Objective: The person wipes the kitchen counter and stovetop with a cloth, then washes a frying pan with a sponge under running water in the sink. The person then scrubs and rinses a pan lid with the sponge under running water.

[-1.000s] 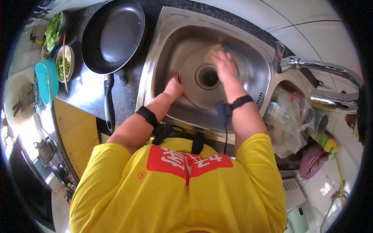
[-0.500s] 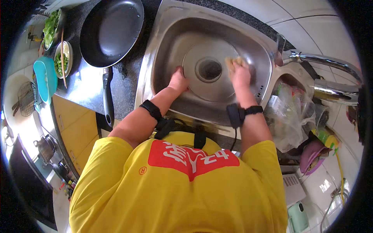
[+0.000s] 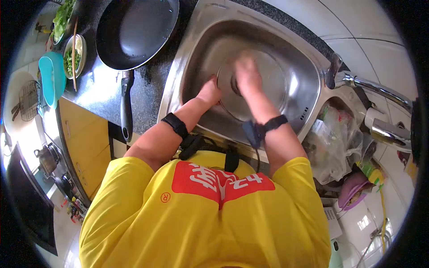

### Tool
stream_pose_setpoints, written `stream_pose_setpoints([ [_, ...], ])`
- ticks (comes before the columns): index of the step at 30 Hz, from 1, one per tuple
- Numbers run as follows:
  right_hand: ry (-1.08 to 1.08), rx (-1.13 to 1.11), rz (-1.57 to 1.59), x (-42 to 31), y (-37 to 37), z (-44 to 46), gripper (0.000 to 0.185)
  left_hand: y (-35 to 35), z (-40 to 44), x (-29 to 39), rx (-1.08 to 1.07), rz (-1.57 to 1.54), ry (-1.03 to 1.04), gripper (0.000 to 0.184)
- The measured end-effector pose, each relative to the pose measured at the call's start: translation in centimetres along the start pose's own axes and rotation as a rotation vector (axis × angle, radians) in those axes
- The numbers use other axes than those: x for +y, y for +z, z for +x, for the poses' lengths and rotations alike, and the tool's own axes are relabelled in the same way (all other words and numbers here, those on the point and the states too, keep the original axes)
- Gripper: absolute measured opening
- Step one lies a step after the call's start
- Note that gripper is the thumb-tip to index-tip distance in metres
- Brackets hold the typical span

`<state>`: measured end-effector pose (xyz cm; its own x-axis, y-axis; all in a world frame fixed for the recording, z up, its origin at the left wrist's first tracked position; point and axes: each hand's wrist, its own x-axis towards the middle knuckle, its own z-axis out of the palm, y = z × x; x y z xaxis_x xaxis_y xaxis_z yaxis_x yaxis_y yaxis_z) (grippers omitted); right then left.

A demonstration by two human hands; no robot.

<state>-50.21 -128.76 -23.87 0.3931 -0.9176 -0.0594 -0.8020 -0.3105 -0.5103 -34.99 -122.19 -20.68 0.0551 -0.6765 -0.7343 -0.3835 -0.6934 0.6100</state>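
Note:
In the metal sink (image 3: 203, 53), my left hand (image 3: 209, 91) is closed at the left side of a thin circular edge around the drain. Whether that edge belongs to a clear round object or to the sink floor is unclear. My right hand (image 3: 248, 77) is over the drain area, its fingers smeared by motion; anything in its grasp cannot be made out. Part of the dark drain (image 3: 234, 85) shows just left of this hand. Black straps are around both forearms.
A black frying pan (image 3: 136, 31) lies left of the sink. Further left are a bowl of chopped greens (image 3: 71, 61), with chopsticks across it, and a turquoise container (image 3: 52, 78). At the right are the faucet (image 3: 380, 89) and a clear plastic bag (image 3: 333, 143).
My right hand has swept left from the sink's right side, where it held a tan scrubber or cloth. My left hand remains near the circular edge. The view has shifted slightly.

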Motion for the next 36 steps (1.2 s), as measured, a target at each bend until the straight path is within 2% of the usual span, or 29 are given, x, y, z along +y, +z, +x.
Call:
stream_pose_setpoints([
  [1, -0.174, -0.036, -0.025, -1.7, -0.4, -0.5, 0.032, 0.1, 0.7, -0.9, 0.049, 0.055, 0.04, 0.032],
  [2, -0.174, -0.037, -0.021, -1.0, -0.4, 0.0, 0.032, 0.3, 1.2, -1.8, 0.05, 0.058, 0.037, 0.032],
  [4, 0.405, 0.012, 0.696, 1.0, -0.9, 1.6, 0.032, 0.2, 1.6, -2.0, 0.055, 0.096, 0.173, 0.035],
  [5, 0.404, 0.016, 0.696, 0.9, -0.7, 1.8, 0.032, -0.1, 1.9, -1.7, 0.056, 0.097, 0.177, 0.035],
  [7, 0.45, -0.033, 0.559, -1.4, -1.6, 1.2, 0.031, -0.2, 1.0, -0.7, -0.048, -0.058, -0.004, 0.042],
  [8, 0.472, -0.054, 0.492, -2.1, -2.0, 0.6, 0.03, -0.1, 1.3, -1.2, -0.056, -0.054, -0.008, 0.042],
  [9, -0.151, -0.125, 0.025, -1.4, -1.1, -1.5, 0.029, 0.0, 2.5, -2.4, -0.022, -0.009, 0.084, 0.04],
  [10, -0.039, -0.182, 0.258, -0.9, 1.6, -3.2, 0.029, 0.1, 4.0, -4.1, 0.013, 0.034, 0.177, 0.038],
  [12, -0.271, -0.272, 0.07, -1.9, -0.8, -6.4, 0.032, 1.0, 6.9, -7.9, 0.074, 0.114, 0.36, 0.035],
  [13, -0.261, -0.276, 0.07, -1.2, -0.2, -8.1, 0.032, 0.8, 5.9, -6.8, 0.103, 0.152, 0.448, 0.033],
  [14, 0.039, -0.39, 0.289, 0.1, 0.8, -9.9, 0.031, 1.0, 5.1, -5.5, 0.088, 0.035, 0.231, 0.03],
  [15, 0.194, -0.45, 0.403, 1.2, 0.5, -10.9, 0.031, 0.5, 2.3, -1.5, 0.097, -0.087, 0.014, 0.027],
  [16, 0.357, -0.491, 0.509, 1.8, -0.3, -11.7, 0.031, 0.9, 2.7, -2.2, 0.088, -0.083, 0.014, 0.027],
  [18, 0.137, -0.578, -0.023, 3.6, -3.3, -12.1, 0.029, 1.3, 3.7, -3.7, 0.123, 0.164, 0.107, 0.023],
  [20, 0.133, -0.691, -0.46, 6.3, -6.1, -10.6, 0.026, 0.6, 1.5, -0.8, 0.08, 0.124, 0.044, 0.023],
  [22, 0.435, -0.193, -0.033, 7.6, -6.9, -9.1, 0.027, 0.6, 0.6, 0.5, 0.043, 0.082, -0.02, 0.022],
  [23, 0.391, -0.175, -0.275, 8.0, -5.3, -8.8, 0.029, 0.8, 0.5, 0.6, 0.041, 0.037, -0.056, 0.023],
  [24, 0.385, -0.29, -0.255, 7.9, -3.8, -8.9, 0.03, 0.8, 0.5, 0.7, 0.037, -0.007, -0.09, 0.024],
  [25, 0.449, -0.296, -0.062, 7.0, -1.7, -9.5, 0.029, 0.7, 0.9, 0.5, 0.037, -0.004, -0.084, 0.024],
  [26, 0.368, -0.564, -0.085, 0.4, -6.1, -8.3, 0.028, 0.8, 1.7, -0.6, 0.058, 0.062, -0.06, 0.024],
  [27, 0.046, -0.522, -0.096, 1.1, -2.0, -9.6, 0.027, 1.0, 2.6, -2.0, 0.077, 0.126, -0.037, 0.025],
  [28, 0.472, -0.253, 0.463, -2.4, -0.6, -9.5, 0.021, 1.5, 4.7, -5.0, 0.075, 0.123, -0.037, 0.025],
  [29, 0.204, -0.027, 0.398, -3.5, 0.7, -9.6, 0.021, 2.2, 7.5, -9.0, 0.161, 0.404, 0.259, 0.026],
  [30, 0.204, -0.03, 0.397, -3.3, 0.1, -9.1, 0.021, 2.4, 7.9, -9.8, 0.192, 0.542, 0.407, 0.026],
  [31, 0.087, -0.132, 0.404, -3.1, -1.2, -8.2, 0.024, 2.3, 7.3, -9.3, 0.245, 0.683, 0.554, 0.026],
  [32, -0.031, -0.232, 0.41, -2.6, -2.3, -7.7, 0.03, 2.2, 6.7, -8.8, 0.141, 0.525, 0.379, 0.026],
  [33, -0.052, -0.218, 0.361, -1.4, -2.2, -9.0, 0.032, 1.5, 5.4, -6.6, 0.09, 0.446, 0.297, 0.026],
  [35, 0.029, -0.499, 0.031, 1.7, -4.1, -11.3, 0.029, 0.3, 2.5, -1.9, 0.059, 0.218, 0.084, 0.028],
  [36, 0.408, -0.458, 0.265, 3.0, -4.9, -11.4, 0.032, 0.3, 1.5, -0.7, 0.071, 0.061, -0.045, 0.031],
])
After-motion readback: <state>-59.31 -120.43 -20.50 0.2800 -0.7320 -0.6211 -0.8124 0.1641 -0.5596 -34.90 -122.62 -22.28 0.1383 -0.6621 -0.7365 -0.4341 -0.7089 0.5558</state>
